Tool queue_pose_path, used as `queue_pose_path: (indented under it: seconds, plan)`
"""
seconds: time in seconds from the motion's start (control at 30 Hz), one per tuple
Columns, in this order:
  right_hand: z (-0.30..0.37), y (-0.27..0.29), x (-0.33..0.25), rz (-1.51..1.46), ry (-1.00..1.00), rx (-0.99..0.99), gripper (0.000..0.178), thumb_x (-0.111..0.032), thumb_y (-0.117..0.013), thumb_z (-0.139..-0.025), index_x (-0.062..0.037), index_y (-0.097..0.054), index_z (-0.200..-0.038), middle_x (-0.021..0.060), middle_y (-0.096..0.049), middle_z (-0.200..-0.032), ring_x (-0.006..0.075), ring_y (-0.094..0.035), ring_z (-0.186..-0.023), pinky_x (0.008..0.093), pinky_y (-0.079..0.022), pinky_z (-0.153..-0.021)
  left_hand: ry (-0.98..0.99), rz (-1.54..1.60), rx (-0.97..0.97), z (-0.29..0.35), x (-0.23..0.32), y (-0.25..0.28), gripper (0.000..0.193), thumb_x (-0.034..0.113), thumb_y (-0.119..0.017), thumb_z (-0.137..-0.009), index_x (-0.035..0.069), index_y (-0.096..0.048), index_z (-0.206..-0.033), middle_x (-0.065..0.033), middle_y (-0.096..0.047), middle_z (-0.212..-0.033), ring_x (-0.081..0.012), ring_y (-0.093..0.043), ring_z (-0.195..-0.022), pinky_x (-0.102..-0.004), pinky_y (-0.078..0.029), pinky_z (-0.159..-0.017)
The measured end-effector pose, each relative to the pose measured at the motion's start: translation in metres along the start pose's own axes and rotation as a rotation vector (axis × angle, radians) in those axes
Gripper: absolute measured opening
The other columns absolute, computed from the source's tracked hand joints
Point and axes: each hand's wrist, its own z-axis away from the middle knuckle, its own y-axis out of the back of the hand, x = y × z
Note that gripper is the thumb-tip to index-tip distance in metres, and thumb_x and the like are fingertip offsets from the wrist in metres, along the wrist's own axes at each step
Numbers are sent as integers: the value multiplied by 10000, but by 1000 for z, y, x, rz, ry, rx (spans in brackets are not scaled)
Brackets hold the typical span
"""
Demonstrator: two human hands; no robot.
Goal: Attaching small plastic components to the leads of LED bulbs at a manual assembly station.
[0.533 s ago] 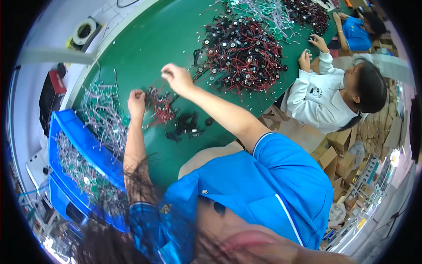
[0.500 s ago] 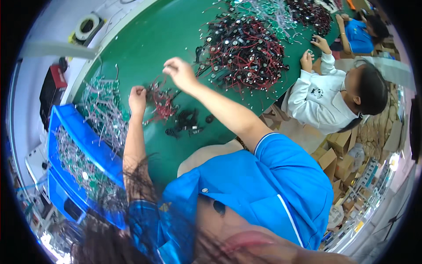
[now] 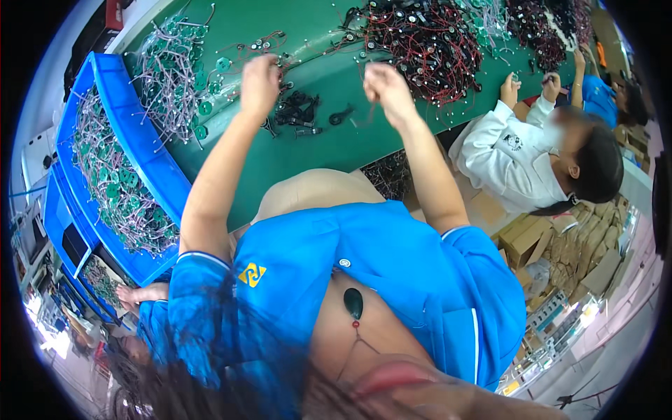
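My left hand (image 3: 260,85) is over the near side of a small cluster of red-wired parts (image 3: 262,45) on the green table. Its fingers look curled and partly smeared; what they hold is hidden. Further right, my right hand (image 3: 389,92) hovers with fingers pinched together, beside the big heap of red and black wired round parts (image 3: 423,49). A thin blurred strand seems to hang under it. Between the hands lies a small group of black cabled parts (image 3: 297,108), with one black coil (image 3: 341,115) apart from it.
At left, green discs with pale wires (image 3: 171,77) lie heaped on the table (image 3: 245,164). A blue bin (image 3: 143,157) of similar parts stands against its edge. A co-worker in a white sweatshirt (image 3: 500,150) sits at right, another in blue (image 3: 598,98) beyond. Cardboard boxes (image 3: 525,238) stand behind.
The view has shifted, so the table appears higher. My right hand has moved right and nearer, away from my left. My left hand has moved rightward over the small red-wired cluster.
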Motion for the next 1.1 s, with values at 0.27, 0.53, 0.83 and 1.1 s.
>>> queue_pose_path:
  seconds: [0.27, 0.53, 0.83, 1.1]
  plan:
    - [22, 15, 62, 159, -147, 139, 147, -70, -556, -851, -11, -472, -955, 11, -497, -626, 65, -435, -501, 199, -348, -446, -226, -206, -127, 10, 47, -22, 181, 57, -562, -733, 103, -599, -903, -42, -574, -901, -238, -512, -883, -365, -402, -717]
    - [-5, 33, 64, 473, -102, 48, 100, -71, -574, -822, 3, -524, -867, 66, -592, -627, 122, -535, -506, 273, -418, -497, -167, -82, -35, -77, 44, -67, 118, 99, -570, -779, 93, -586, -895, -79, -558, -881, -276, -545, -812, -392, -450, -697]
    - [-7, 33, 65, 764, -187, 55, 205, -269, -620, -808, -64, -603, -807, 92, -610, -666, 230, -583, -599, 352, -446, -590, 152, -109, -362, -141, 48, -139, 363, 235, -614, -797, 133, -490, -1122, -151, -512, -1038, -347, -564, -899, -427, -480, -764]
    - [-9, 48, 78, 607, -175, 62, 204, -267, -570, -854, -69, -575, -806, 65, -558, -609, 150, -516, -540, 302, -420, -534, 156, 116, -28, -105, 16, -81, 380, 179, -621, -806, 25, -504, -1133, -127, -555, -911, -249, -556, -727, -361, -464, -690]
